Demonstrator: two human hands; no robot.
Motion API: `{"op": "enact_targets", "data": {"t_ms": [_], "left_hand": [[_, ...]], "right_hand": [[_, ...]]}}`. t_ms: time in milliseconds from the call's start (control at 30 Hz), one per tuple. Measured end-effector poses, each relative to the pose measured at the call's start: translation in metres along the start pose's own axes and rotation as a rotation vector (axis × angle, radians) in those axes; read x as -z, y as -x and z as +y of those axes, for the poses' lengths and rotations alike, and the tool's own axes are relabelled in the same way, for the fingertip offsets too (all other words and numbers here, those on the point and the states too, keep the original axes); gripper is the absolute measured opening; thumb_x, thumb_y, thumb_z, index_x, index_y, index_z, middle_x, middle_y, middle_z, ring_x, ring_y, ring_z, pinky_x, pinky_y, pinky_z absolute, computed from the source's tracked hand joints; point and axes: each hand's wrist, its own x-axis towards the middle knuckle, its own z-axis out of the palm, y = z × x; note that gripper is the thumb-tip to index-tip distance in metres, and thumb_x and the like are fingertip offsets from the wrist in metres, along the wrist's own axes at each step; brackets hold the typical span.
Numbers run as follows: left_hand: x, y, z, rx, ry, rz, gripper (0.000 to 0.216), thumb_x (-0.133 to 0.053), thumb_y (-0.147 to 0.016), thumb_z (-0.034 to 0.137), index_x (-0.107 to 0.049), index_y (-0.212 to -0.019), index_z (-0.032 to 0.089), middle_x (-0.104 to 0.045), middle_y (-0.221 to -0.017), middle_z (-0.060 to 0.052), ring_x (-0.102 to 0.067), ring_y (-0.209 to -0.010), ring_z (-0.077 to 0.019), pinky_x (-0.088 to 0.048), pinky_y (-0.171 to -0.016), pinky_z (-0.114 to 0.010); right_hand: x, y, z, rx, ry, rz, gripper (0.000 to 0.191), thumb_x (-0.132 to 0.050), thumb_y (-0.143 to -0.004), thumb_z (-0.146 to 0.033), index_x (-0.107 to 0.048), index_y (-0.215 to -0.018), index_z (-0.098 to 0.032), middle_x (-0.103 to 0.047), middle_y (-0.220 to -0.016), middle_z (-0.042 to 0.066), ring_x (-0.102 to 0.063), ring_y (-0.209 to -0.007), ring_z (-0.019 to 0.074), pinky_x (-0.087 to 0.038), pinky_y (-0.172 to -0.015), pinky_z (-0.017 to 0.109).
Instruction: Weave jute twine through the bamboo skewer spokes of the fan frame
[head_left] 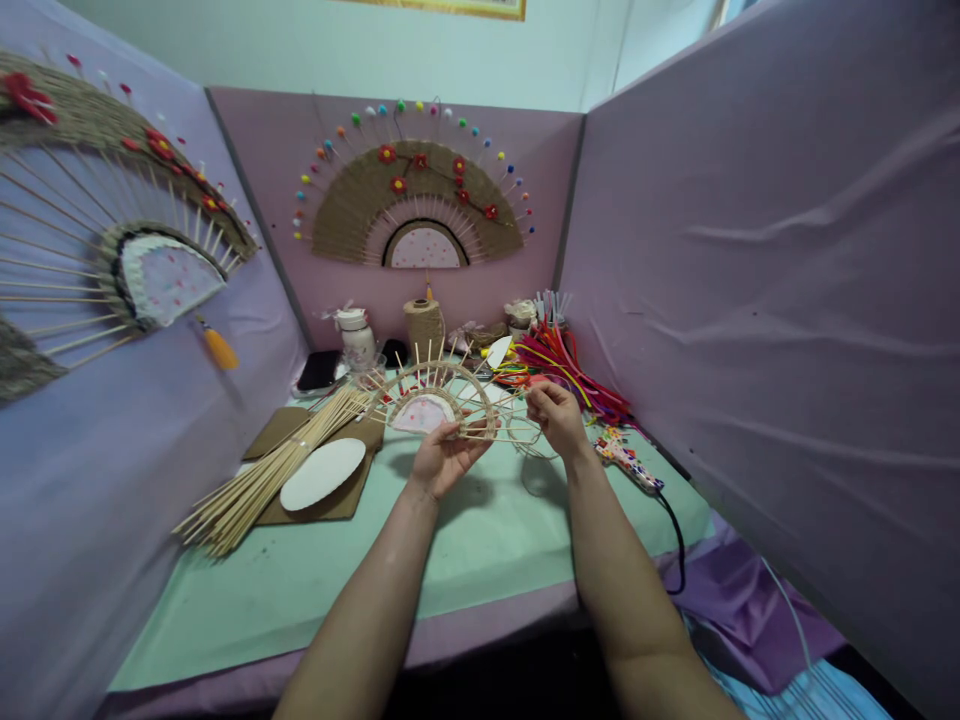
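My left hand point(450, 452) grips the lower right side of a half-round fan frame point(422, 412), holding it above the table. Thin sticks fan out from its pale, pink-spotted centre, and a band of twine runs across them in an arc. My right hand point(555, 412) is closed in a pinch to the right of the frame, near the stick ends. A strand of twine point(525, 440) hangs in loose loops below that hand, and its fingers appear to hold this strand. Exactly where the strand meets the sticks is too small to tell.
A bundle of sticks point(285, 468) and a white oval card point(324, 474) lie on brown cardboard point(352, 500) at left. A patterned glue gun point(630, 464), pipe cleaners point(577, 375), a twine spool point(424, 328) and a bottle point(357, 338) stand around. Finished fans point(416, 205) hang on the partitions.
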Motion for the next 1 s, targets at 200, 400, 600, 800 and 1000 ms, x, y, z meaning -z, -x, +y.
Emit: {"op": "enact_targets", "data": {"t_ms": [200,400,600,800,1000], "left_hand": [[0.001,0.0,-0.001,0.035,-0.038,-0.004,0.026,-0.048,-0.081,0.013,-0.063,-0.102,0.008,-0.074,-0.097,-0.017,-0.07,-0.099,-0.026,-0.051,-0.094,-0.039],[0.003,0.001,-0.003,0.094,-0.061,-0.066,0.025,-0.05,-0.08,0.011,-0.063,-0.101,0.01,-0.074,-0.099,-0.016,-0.069,-0.1,-0.0259,-0.052,-0.092,-0.039],[0.012,-0.002,-0.006,0.184,-0.07,-0.195,0.03,-0.049,-0.077,0.011,-0.066,-0.101,0.007,-0.074,-0.098,-0.016,-0.068,-0.103,-0.027,-0.047,-0.099,-0.043],[0.01,-0.001,-0.008,0.129,-0.039,-0.159,0.031,-0.05,-0.07,0.007,-0.066,-0.096,0.005,-0.073,-0.1,-0.016,-0.067,-0.103,-0.0256,-0.049,-0.098,-0.039],[0.003,0.002,-0.009,0.088,-0.026,-0.165,0.033,-0.05,-0.063,0.003,-0.066,-0.091,0.007,-0.074,-0.091,-0.012,-0.068,-0.099,-0.0234,-0.047,-0.1,-0.039]], "right_hand": [[-0.002,0.001,-0.001,0.038,-0.014,0.041,0.034,-0.073,-0.067,-0.049,-0.055,-0.065,-0.021,-0.039,-0.051,-0.007,-0.028,-0.046,0.0074,-0.022,-0.045,0.024],[-0.004,-0.003,0.004,-0.01,0.053,0.071,0.033,-0.072,-0.068,-0.049,-0.056,-0.066,-0.021,-0.039,-0.054,-0.007,-0.027,-0.045,0.0071,-0.023,-0.043,0.023],[-0.03,0.003,0.019,-0.042,0.12,0.058,0.033,-0.073,-0.065,-0.049,-0.06,-0.067,-0.019,-0.049,-0.058,-0.004,-0.037,-0.05,0.0093,-0.031,-0.046,0.023],[-0.039,0.007,0.02,-0.039,0.141,0.096,0.033,-0.07,-0.068,-0.049,-0.058,-0.067,-0.019,-0.051,-0.061,-0.003,-0.044,-0.057,0.0111,-0.037,-0.053,0.024],[-0.038,0.007,0.017,-0.054,0.135,0.099,0.032,-0.07,-0.067,-0.049,-0.061,-0.069,-0.019,-0.056,-0.064,-0.003,-0.046,-0.055,0.0116,-0.038,-0.051,0.024]]}}
